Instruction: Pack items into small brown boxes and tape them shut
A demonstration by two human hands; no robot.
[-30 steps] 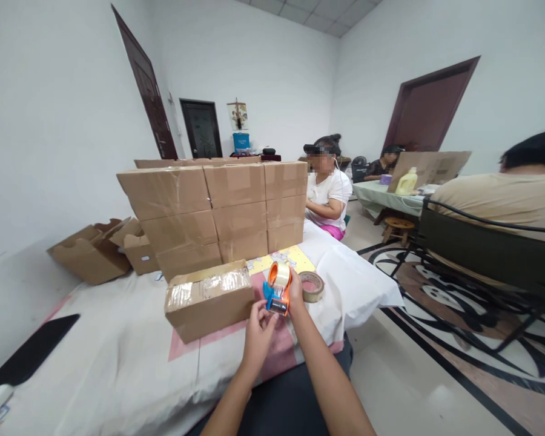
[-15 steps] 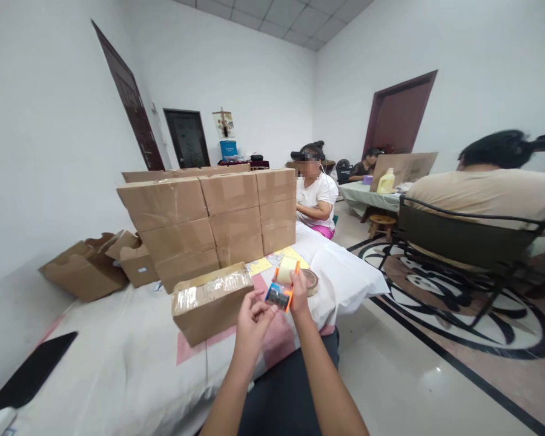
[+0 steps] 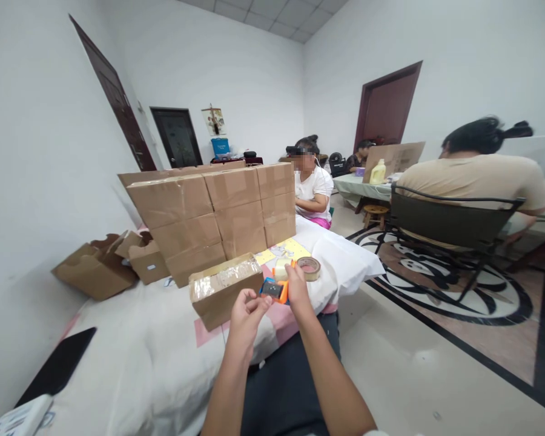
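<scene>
My right hand (image 3: 298, 287) is closed around the orange side of a tape dispenser (image 3: 273, 290), which has a blue front edge. A pale roll of tape (image 3: 282, 267) is mounted on it. My left hand (image 3: 246, 313) has curled fingers, with the thumb tip at the blue edge; whatever is between its fingers is too small to make out. Just behind the hands stands a cardboard box (image 3: 227, 293) with shiny clear tape along its top. A loose roll of tape (image 3: 309, 268) lies on the table beyond my right hand.
Stacked cardboard boxes (image 3: 236, 212) form a wall across the table. Open cartons (image 3: 95, 266) sit at the left, a black flat object (image 3: 57, 366) nearer. A person in white (image 3: 315, 188) sits beyond the stack; another (image 3: 472, 175) sits in a chair at right.
The dispenser has tipped lower and flatter in my right hand, with my left hand staying at its front edge. My view has shifted slightly, and the loose tape roll shows more fully.
</scene>
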